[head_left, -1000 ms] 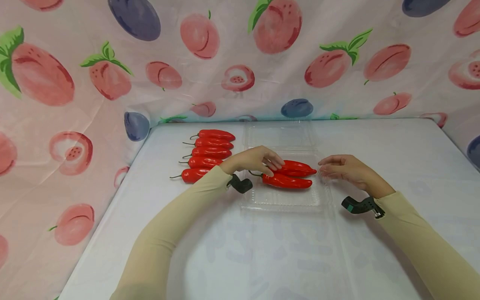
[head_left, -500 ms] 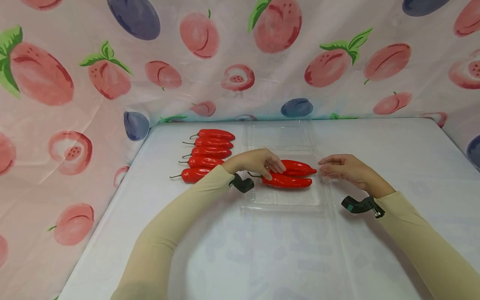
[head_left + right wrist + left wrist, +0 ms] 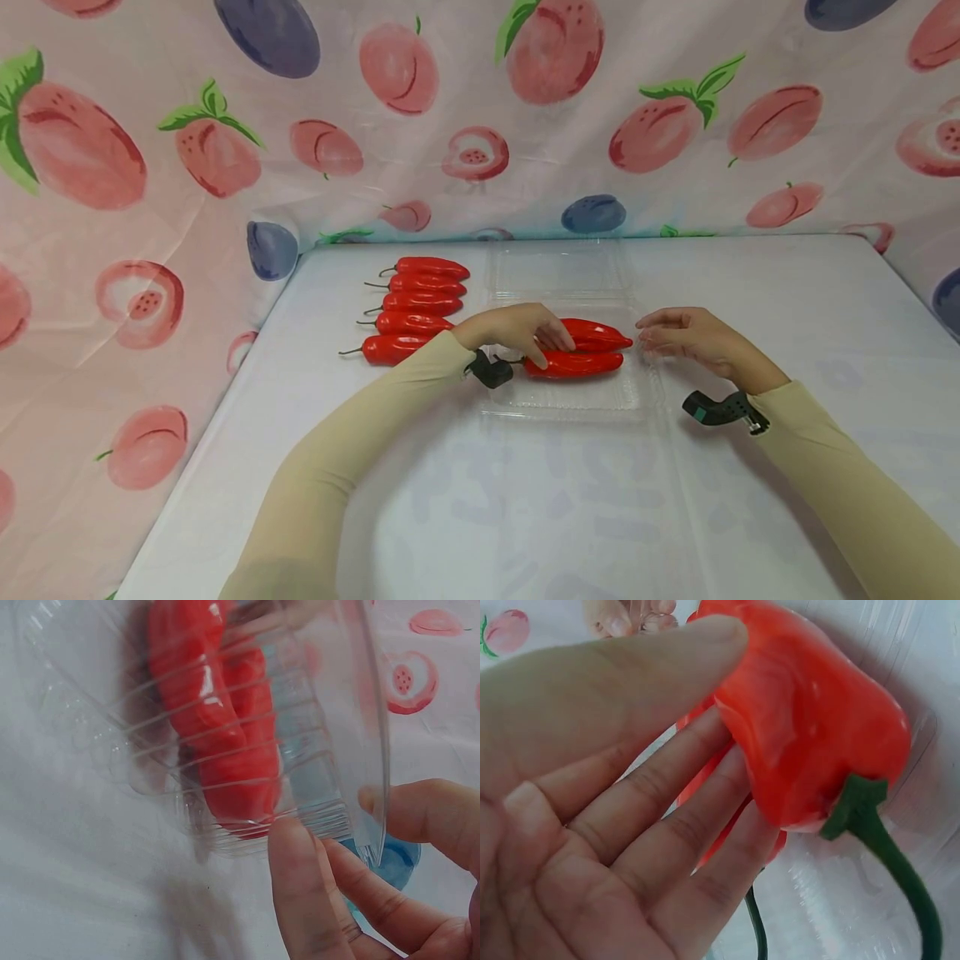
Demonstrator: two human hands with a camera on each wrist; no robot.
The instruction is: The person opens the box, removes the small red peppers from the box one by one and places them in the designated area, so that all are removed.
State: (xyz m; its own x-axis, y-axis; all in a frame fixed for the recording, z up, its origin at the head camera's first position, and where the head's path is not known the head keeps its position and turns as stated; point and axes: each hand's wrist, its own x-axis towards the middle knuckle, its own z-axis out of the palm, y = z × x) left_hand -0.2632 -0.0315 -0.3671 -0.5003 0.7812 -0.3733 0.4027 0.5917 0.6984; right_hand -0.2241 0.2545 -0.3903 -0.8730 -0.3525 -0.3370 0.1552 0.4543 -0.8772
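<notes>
In the head view, a clear plastic clamshell box (image 3: 562, 413) lies open with two long red chili peppers in its base. My left hand (image 3: 516, 327) grips the nearer chili (image 3: 583, 365) by its stem end. The left wrist view shows the thumb on one side of this chili (image 3: 825, 727) and the fingers on the other; its green stem hangs free. Beyond those fingers lies the farther chili (image 3: 600, 334), partly covered by them. At the box's right side, my right hand (image 3: 693, 340) pinches the clear wall (image 3: 360, 712) between thumb and fingers.
Several more red chilies (image 3: 423, 302) lie in a column on the white table left of the box, stems pointing left. The box's clear lid (image 3: 558, 267) is folded back toward the fruit-patterned cloth (image 3: 540, 183) behind. Small black wrist mounts sit at both sleeves.
My left hand has shifted slightly right and toward me, its fingers now reaching down between the two chilies. The right hand stays at the box's side.
</notes>
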